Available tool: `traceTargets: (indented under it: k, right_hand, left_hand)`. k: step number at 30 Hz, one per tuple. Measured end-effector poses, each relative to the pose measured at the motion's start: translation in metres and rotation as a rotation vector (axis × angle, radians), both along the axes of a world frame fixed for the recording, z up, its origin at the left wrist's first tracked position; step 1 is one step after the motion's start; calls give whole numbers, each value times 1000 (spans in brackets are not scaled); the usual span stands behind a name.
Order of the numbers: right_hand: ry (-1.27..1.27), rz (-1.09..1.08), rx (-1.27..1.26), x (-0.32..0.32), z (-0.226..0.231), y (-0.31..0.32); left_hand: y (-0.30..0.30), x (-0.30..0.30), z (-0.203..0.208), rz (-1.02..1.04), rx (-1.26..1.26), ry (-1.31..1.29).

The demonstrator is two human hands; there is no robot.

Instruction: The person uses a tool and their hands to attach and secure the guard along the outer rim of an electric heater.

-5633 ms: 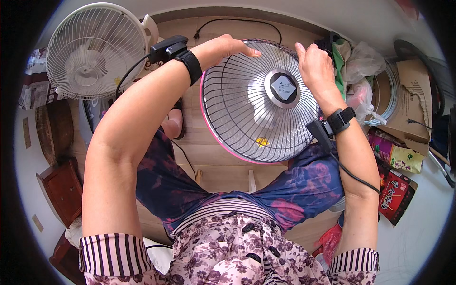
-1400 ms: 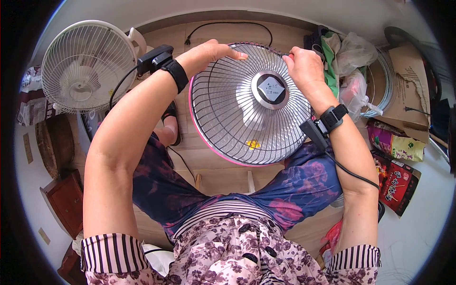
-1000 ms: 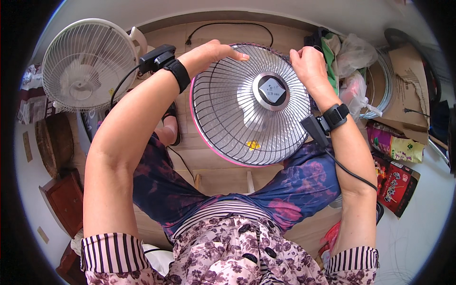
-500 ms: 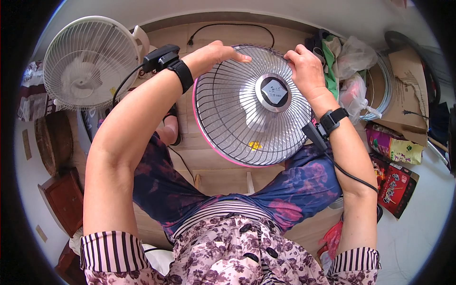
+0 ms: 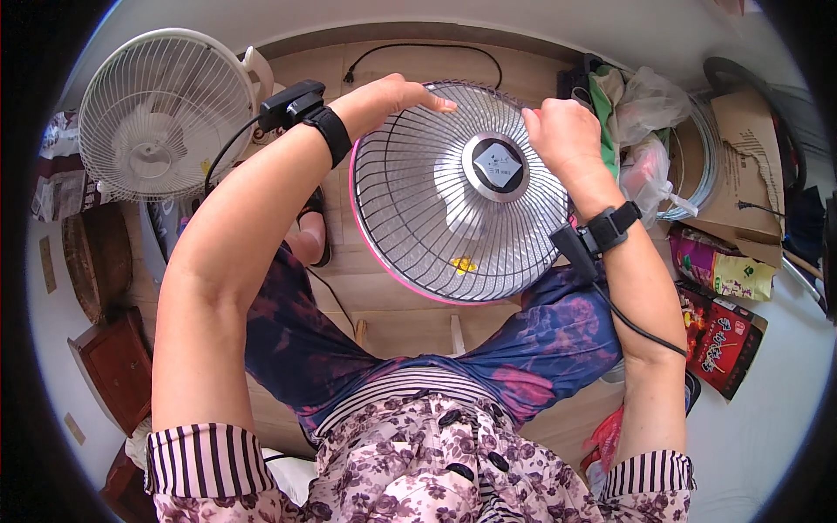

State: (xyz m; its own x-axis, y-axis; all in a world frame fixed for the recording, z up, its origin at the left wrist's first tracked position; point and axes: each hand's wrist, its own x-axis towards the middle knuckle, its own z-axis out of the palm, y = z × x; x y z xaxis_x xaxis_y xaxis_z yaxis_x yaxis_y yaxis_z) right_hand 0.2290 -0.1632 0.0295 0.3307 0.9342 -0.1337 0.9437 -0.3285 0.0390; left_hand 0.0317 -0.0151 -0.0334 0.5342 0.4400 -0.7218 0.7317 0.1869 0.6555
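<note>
The round heater (image 5: 462, 200) is in the middle, just beyond the right thigh (image 5: 558, 327). The left hand (image 5: 403, 94) grips its far edge, the thumb lying in front. The right hand (image 5: 563, 132) is curled at the far right edge; I cannot tell what it pinches. A white fan (image 5: 161, 118) stands far left.

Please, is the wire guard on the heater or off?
On: the wire guard covers the silver dish. Whether fully fastened, I cannot tell.
</note>
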Motion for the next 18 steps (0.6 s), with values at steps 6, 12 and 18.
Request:
traceTargets:
  k: [6,12,18]
  right_hand:
    - [391,-178,-104,74,21,-11]
    - [565,-505,-157,115,-41,-23]
    - [1304,-822,-70,114,-81,-7]
  left_hand:
    - [1,2,5,-41,57,87]
    - [6,5,-4,-12,-46,22]
    - [14,19,-8,-83,-53,87]
